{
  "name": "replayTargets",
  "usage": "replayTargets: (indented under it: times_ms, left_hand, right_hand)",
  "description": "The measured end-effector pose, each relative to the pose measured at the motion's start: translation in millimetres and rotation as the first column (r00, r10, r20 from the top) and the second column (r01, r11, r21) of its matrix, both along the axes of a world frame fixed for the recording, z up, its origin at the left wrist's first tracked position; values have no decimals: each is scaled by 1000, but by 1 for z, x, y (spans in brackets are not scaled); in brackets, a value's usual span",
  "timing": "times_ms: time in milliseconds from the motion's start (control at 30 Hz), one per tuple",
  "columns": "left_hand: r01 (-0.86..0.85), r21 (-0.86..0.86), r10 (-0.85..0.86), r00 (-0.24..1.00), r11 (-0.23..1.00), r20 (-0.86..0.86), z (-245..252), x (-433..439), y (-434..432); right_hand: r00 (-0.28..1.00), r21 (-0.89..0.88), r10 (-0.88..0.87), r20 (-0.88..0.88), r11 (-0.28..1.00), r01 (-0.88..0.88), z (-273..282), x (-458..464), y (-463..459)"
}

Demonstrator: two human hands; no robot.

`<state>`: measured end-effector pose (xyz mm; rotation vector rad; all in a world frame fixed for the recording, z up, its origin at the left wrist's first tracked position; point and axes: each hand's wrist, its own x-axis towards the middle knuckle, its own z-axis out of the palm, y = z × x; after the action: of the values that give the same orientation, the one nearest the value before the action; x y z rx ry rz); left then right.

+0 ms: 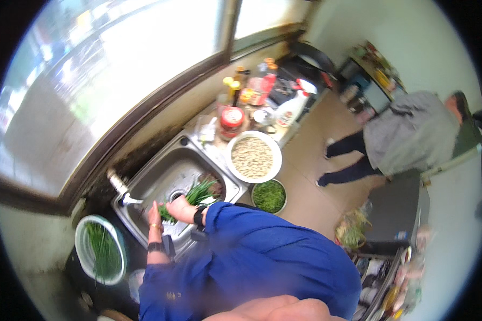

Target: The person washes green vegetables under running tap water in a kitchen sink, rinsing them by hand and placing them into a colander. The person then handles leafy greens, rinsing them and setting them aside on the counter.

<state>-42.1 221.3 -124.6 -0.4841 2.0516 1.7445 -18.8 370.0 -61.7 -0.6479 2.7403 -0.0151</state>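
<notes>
Both my hands are down in a stainless steel sink (160,168). My left hand (155,216) is at the left end of a bunch of long green leafy stalks (199,193), its fingers pointing up along them. Bent over the same bunch, my right hand (180,209) is closed on the stalks near the drain. The bunch spreads to the right towards a brownish clump (212,185) in the sink's corner. A metal faucet (124,194) stands at the sink's rear edge. Whether my left fingers grip the stalks cannot be made out.
Left of the sink, a white basket (80,248) holds more green stalks. To the right are a white bowl (279,160) of pale pieces, a bowl of chopped greens (269,196), a red-lidded jar (231,120) and a spray bottle (292,108). Another person (413,132) stands farther right.
</notes>
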Motion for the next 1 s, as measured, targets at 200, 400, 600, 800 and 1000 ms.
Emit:
replayTargets:
  times_ms: [200,400,600,800,1000]
  left_hand:
    - [-47,-113,41,997,993,-58,2,13,-4]
    - [-259,-172,263,965,950,-5,-23,8,-13]
    - [-703,530,714,659,474,236,-35,12,-34]
    - [-704,410,635,706,580,315,-6,23,-15]
    - [-617,644,570,756,453,322,-1,19,5]
  right_hand:
    - [999,-56,2,35,998,0,-7,-3,-3]
    - [992,-85,31,120,996,-21,4,-20,-13]
    - [892,-191,-220,394,930,313,-11,-35,-13]
    - [783,-456,-296,547,679,575,-39,-36,-13]
    - [830,-396,-282,481,775,492,-22,-35,-13]
